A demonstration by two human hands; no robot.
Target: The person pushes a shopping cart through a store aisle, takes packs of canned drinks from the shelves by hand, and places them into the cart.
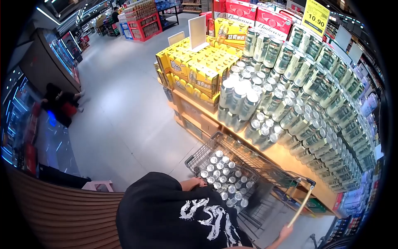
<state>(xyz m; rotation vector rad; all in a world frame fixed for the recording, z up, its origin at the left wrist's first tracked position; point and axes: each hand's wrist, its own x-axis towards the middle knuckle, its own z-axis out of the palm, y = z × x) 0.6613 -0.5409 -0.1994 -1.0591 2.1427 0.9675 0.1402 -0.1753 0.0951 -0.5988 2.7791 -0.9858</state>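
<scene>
A dark wire shopping cart (195, 159) stands in front of me, its front part loaded with several upright cans (219, 171) with silver tops. At the cart's left side, against the cans, is my left hand (195, 182), its fingers curled and partly hidden; what they grip cannot be made out. My black shirt with white lettering fills the bottom of the view and covers part of the cart. On the right, my right hand (285, 231) is wrapped round the pale cart handle (304, 203).
A display shelf (286, 155) beside the cart bears stacked green-and-silver cans (286, 99) and yellow multipacks (199, 68). A yellow price sign (316, 16) stands above. Grey floor (120, 112) stretches left; a person in dark clothing (62, 101) is at far left. A pink stool (98, 185) stands nearer.
</scene>
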